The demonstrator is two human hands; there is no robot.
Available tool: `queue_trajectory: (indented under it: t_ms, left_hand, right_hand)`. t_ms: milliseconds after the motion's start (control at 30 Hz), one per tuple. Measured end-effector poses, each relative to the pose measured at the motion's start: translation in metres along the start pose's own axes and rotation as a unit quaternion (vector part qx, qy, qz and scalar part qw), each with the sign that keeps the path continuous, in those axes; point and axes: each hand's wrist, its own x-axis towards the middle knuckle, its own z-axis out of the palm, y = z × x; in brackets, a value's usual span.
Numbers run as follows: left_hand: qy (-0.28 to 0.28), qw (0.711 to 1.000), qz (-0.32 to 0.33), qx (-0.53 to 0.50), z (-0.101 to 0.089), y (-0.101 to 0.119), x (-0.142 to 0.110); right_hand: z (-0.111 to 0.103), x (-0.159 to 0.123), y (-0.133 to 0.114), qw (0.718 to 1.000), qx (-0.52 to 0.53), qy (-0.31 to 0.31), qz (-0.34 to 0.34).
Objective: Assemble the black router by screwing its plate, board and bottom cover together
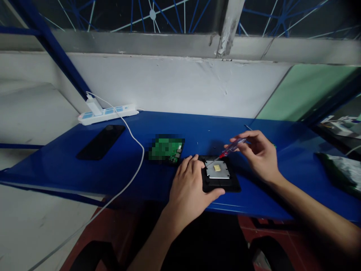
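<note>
A small black device (pixel 222 183) with a silver metal plate (pixel 217 169) and a yellow square pad on it lies near the front edge of the blue table (pixel 84 165). My left hand (pixel 190 188) rests on the device's left side, thumb along its front edge, steadying it. My right hand (pixel 261 154) pinches a screwdriver (pixel 229 149) with a clear and red handle. Its thin tip points down-left onto the plate's upper left corner. A green circuit board (pixel 166 149) lies just left of the device.
A black phone (pixel 101 142) lies flat at the table's left. Behind it a white power strip (pixel 108 113) holds a charger whose white cable (pixel 135 165) trails off the front edge. A crumpled bag (pixel 338 169) sits at the right. A white wall stands behind.
</note>
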Motion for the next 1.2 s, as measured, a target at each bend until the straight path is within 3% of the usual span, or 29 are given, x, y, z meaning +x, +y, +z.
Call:
queue_trajectory:
  t_ms: [900,1067,1200]
  left_hand:
    - [-0.012,1.0,0.006,0.011,-0.002,0.0,0.0]
    - [-0.016,1.0,0.008,0.018,-0.001,-0.001,0.0]
    - [-0.013,0.999,0.01,0.029,0.0,-0.002,0.001]
  right_hand:
    - [-0.003,-0.004,-0.004,1.0,0.019,-0.013,-0.015]
    - [-0.001,-0.001,-0.02,0.991,-0.067,-0.079,-0.084]
    - [0.013,0.012,-0.043,0.96,-0.154,-0.161,-0.168]
